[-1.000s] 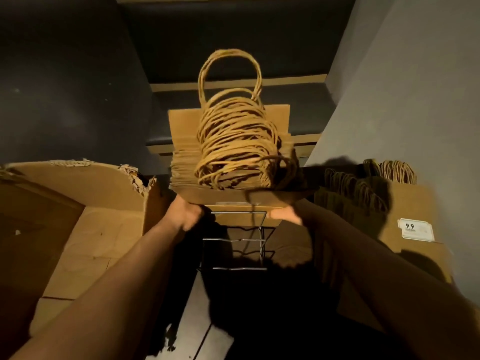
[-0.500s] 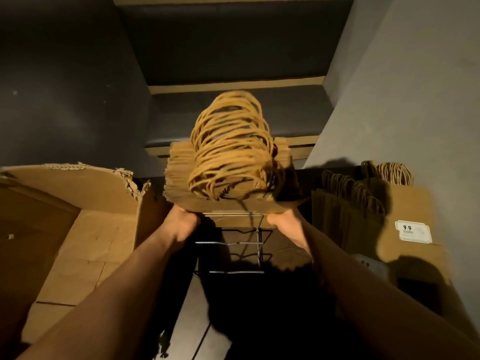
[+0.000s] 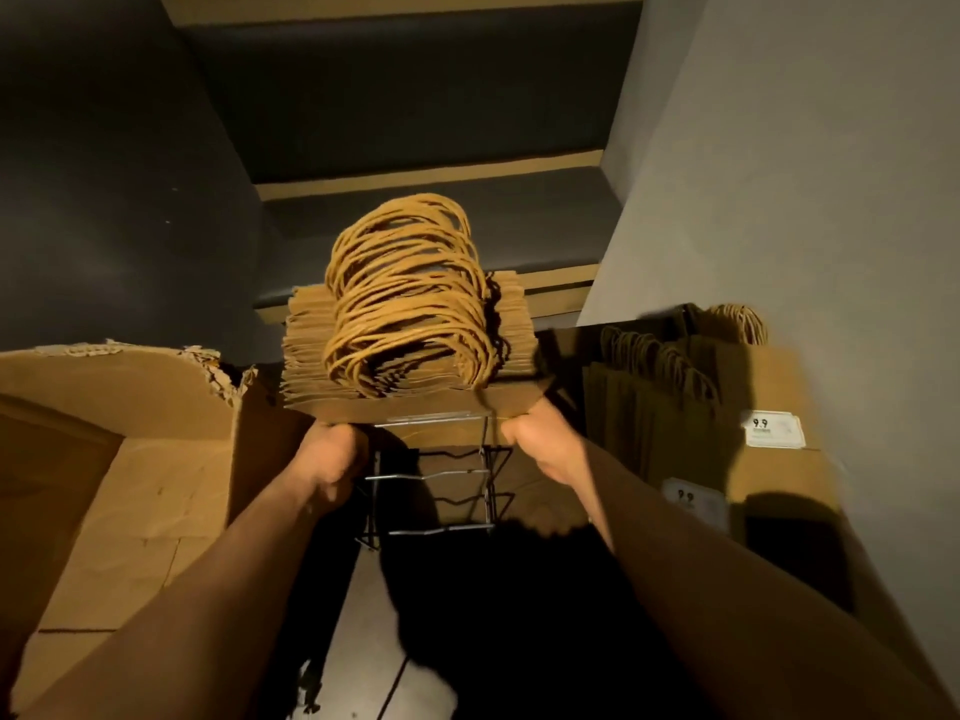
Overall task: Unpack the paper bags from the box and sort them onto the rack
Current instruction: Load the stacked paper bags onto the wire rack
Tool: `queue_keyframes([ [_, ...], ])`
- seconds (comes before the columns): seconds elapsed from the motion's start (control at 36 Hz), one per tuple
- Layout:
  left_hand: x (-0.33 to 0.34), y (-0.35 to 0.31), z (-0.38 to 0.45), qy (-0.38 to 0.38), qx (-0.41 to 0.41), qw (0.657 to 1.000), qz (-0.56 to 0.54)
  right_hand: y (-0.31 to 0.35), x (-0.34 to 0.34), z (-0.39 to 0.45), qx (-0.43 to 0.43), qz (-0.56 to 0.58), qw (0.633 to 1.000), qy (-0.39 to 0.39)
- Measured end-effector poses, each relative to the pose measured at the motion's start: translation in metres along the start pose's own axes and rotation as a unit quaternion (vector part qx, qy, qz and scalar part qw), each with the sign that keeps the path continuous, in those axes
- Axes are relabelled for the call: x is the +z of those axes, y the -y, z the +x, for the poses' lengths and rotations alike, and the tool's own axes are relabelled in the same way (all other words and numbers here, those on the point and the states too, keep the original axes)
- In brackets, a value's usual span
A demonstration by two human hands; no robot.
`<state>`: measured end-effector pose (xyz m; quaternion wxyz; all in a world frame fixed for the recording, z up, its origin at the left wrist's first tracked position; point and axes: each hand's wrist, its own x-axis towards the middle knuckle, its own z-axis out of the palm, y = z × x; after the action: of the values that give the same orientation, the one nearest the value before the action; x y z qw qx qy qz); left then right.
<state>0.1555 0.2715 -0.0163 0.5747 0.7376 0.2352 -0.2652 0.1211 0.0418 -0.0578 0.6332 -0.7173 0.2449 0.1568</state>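
A thick stack of brown paper bags (image 3: pixel 306 356) with twisted rope handles (image 3: pixel 410 293) stands upright in the middle, over the wire rack (image 3: pixel 441 480). My left hand (image 3: pixel 330 459) grips the stack's lower left side and my right hand (image 3: pixel 540 444) grips its lower right side; the fingers are hidden behind the bags. The open cardboard box (image 3: pixel 135 459) with a torn flap sits at the left. The stack's bottom edge is hidden by my hands and the rack's top wire.
More brown paper bags (image 3: pixel 654 402) stand at the right behind white price tags (image 3: pixel 774 431) reading 9.9. A grey wall rises at the right, dark shelves behind. Dark floor lies below between my arms.
The stack has come down toward the rack and the tall loose handle has dropped in with the others. Both hands moved lower with it.
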Motion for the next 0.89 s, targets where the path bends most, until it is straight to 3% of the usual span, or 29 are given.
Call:
queue_keyframes([
  [0.06,-0.002,0.0,-0.006,-0.049,0.011,0.998,-0.044,0.005,-0.001,-0.013,-0.014,0.042,0.999,-0.01],
  [0.14,-0.018,0.004,-0.005,-0.089,0.019,0.971,-0.219,0.001,-0.01,-0.022,-0.049,0.146,0.988,-0.025],
  [0.19,-0.026,-0.002,-0.007,-0.054,0.021,0.938,-0.342,0.003,-0.021,-0.022,-0.071,0.214,0.974,-0.032],
  [0.25,-0.026,-0.015,-0.007,-0.007,0.024,0.92,-0.39,0.01,-0.025,-0.023,-0.102,0.209,0.972,-0.039],
  [0.33,-0.018,-0.027,-0.01,0.046,0.074,0.935,-0.343,0.014,-0.007,-0.022,-0.185,0.099,0.977,-0.045],
  [0.5,-0.016,-0.032,-0.012,0.087,0.077,0.948,-0.297,0.022,0.006,-0.032,-0.178,0.132,0.974,0.036],
  [0.56,-0.016,-0.03,-0.014,0.061,0.076,0.943,-0.319,0.025,0.003,-0.033,-0.182,0.102,0.978,-0.004],
  [0.61,-0.012,-0.026,-0.018,0.01,0.069,0.925,-0.373,0.026,-0.003,-0.04,-0.241,-0.006,0.968,-0.065],
  [0.64,-0.009,-0.021,-0.02,-0.025,0.055,0.913,-0.403,0.025,-0.01,-0.044,-0.23,0.011,0.966,-0.118],
  [0.69,-0.004,-0.004,-0.027,-0.107,0.041,0.905,-0.411,0.021,-0.031,-0.053,-0.132,0.184,0.954,-0.196],
  [0.75,0.006,0.023,-0.03,-0.168,0.046,0.912,-0.371,0.022,-0.043,-0.078,-0.146,0.017,0.971,-0.191],
  [0.83,0.031,0.057,-0.047,-0.193,0.084,0.942,-0.26,0.004,-0.075,-0.086,-0.087,0.08,0.978,-0.172],
  [0.89,0.056,0.066,-0.066,-0.165,0.135,0.958,-0.193,-0.02,-0.109,-0.09,-0.052,0.085,0.969,-0.226],
])
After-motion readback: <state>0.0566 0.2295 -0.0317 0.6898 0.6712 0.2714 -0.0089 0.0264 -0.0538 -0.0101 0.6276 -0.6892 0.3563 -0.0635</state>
